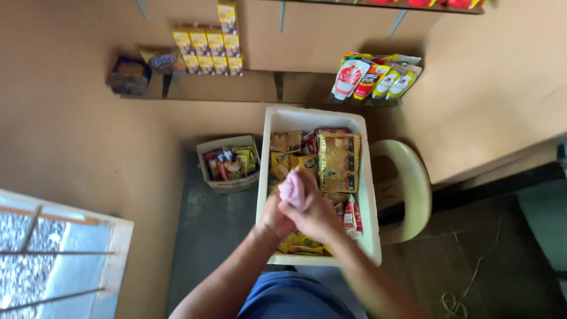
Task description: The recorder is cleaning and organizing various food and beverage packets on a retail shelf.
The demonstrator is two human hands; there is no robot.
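1. Busy with a small pale pink, soft-looking rounded lump [293, 189], blurred and possibly cloth or thin plastic; cannot tell which.
2. Held up just over the middle of a white rectangular foam-like box [371, 224], above the packets and not among them.
3. Right hand [316, 215] wrapped around the lower part of the lump, fingers curled closed on it.
4. Left hand [273, 217] pressed against the right from the side and touching the lump; fingers hidden, so impossible to say whether clamped or merely resting.
5. Hands together, wrists nearly meeting, forearms coming in from the bottom edge over a blue garment [289, 298].
6. Judged from the rounded bulge above the grip: yielding stuff, easily squashed, wanting a light hold rather than a hard pinch.
7. Inside the box: glossy yellow, orange and red sachets lying loose, with a large flat gold foil packet [338, 162] on top at the far right.
8. Left of it, on the dark floor: a small open brown cardboard carton [227, 188] with more bright wrappers.
9. Right of it, touching: a cream moulded plastic chair [413, 189], smooth and curved.
10. Farther off on wall shelves: stacked small yellow cartons [208, 50] and leaning stand-up pouches [375, 80].
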